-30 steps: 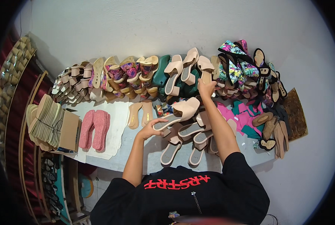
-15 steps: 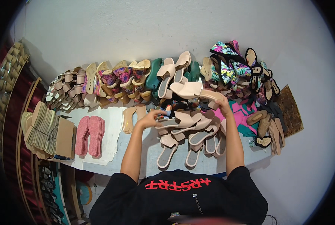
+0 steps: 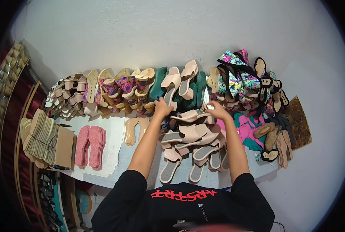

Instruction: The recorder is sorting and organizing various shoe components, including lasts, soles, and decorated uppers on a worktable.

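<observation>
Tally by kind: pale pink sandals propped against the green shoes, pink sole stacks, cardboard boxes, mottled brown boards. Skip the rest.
Pale pink sandals propped against the green shoes: 2
Pink sole stacks: 2
Cardboard box: 1
Mottled brown board: 1
Total: 6

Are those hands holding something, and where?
The left hand seems to hold a pale sandal by its heel end; the right hand is near another sandal, but I can't tell if it grips.

Pale sandals [image 3: 194,132] look smooth, leather-like; far green shoes [image 3: 158,86] look glossy. Left: pink soles [image 3: 97,145] are rough, box [image 3: 66,147] is matt cardboard. Right: board [image 3: 300,123] appears rough wood. Near: shirt [image 3: 172,214] is cloth.
</observation>
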{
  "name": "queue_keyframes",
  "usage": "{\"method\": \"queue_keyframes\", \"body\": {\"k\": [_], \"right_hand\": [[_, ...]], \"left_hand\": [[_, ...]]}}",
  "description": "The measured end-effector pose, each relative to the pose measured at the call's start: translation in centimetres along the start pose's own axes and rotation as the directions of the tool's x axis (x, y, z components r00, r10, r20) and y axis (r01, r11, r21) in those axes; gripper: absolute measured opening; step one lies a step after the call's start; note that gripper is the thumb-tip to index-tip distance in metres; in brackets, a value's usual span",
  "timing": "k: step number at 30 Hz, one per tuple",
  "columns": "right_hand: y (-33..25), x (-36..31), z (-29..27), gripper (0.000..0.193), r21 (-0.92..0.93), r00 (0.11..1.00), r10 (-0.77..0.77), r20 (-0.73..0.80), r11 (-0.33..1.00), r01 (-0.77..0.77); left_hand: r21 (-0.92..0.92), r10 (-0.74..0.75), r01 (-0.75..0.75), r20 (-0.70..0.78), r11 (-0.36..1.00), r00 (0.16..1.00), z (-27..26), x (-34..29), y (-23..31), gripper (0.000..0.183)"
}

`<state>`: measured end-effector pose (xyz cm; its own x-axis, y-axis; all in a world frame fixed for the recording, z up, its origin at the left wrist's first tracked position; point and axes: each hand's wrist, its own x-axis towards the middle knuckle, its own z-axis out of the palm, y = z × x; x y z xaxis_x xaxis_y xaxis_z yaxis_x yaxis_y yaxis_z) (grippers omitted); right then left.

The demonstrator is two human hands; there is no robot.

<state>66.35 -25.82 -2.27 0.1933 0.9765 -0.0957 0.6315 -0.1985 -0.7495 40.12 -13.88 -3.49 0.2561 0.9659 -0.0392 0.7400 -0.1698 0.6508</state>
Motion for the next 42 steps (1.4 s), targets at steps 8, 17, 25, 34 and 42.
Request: {"method": "queue_keyframes", "body": {"k": [8,17,25,34,42], "right_hand": [[-8.0,7.3,5.8,0.065,-0.194,0.969,-0.135,-0.206,0.976,0.095],[-9.0,8.3,6.5,0.071,-0.292,0.961,0.005,-0.275,0.952,-0.088],[-5.6,9.2,7.2,0.060,-0.015,0.925,-0.071,-0.373,0.997,0.071],[-2.5,8.1,6.4,0.045,0.583,0.969,-0.064,-0.238,0.789,0.195],[-2.9,5.3,4.0,0.041,0.734,0.934,-0.100,-0.343,0.592,0.333]], "left_hand": [[-0.145,-0.117,0.102,-0.100,0.984,0.988,0.9,0.5,-0.3,0.070],[-0.424,-0.093,-0.080,-0.372,0.902,0.923,-1.6,0.4,1.8,0.060],[-0.125,0.049,-0.141,-0.552,0.982,0.832,-3.3,3.1,3.7,0.059],[0.044,0.211,-0.212,-0.424,0.976,0.881,0.5,2.8,3.7,0.066],[-0.168,0.267,-0.404,-0.520,0.899,0.811,0.4,2.3,4.5,0.058]]}}
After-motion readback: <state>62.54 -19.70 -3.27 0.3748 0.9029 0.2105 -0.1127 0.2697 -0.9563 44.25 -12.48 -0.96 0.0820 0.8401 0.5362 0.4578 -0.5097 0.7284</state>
